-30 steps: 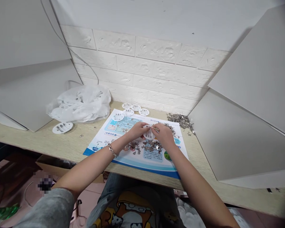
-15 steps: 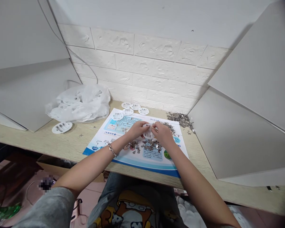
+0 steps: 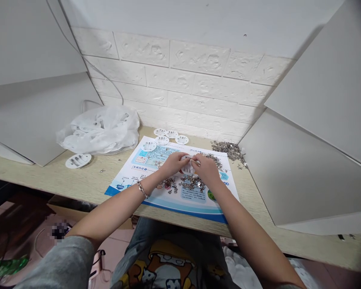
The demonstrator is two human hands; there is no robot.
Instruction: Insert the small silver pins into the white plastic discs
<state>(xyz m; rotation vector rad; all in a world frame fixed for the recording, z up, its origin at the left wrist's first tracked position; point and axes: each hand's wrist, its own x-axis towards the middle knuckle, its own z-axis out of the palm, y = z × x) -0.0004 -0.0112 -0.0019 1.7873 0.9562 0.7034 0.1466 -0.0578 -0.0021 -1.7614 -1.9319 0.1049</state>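
Note:
My left hand (image 3: 175, 163) grips a round white plastic disc (image 3: 187, 167) by its left side, above a printed sheet. My right hand (image 3: 205, 165) is closed at the disc's upper right, its thumb and finger pinched together near the slots. Whatever sits in that pinch is too small to make out. Just below the disc lie loose small metal pieces (image 3: 193, 183) in a pile, with another little heap (image 3: 168, 184) left of it. More metal bits are partly hidden behind my right hand.
Several white discs with metal inserts (image 3: 161, 140) lie by the brick-patterned wall. A plastic bag (image 3: 104, 130) of white parts stands at the left, a single disc (image 3: 78, 161) before it. A larger metal heap (image 3: 228, 153) lies at the right, beside a grey panel (image 3: 307, 172).
Both hands stay at the disc in nearly the same place. The fingers of my right hand have shifted slightly at its upper edge.

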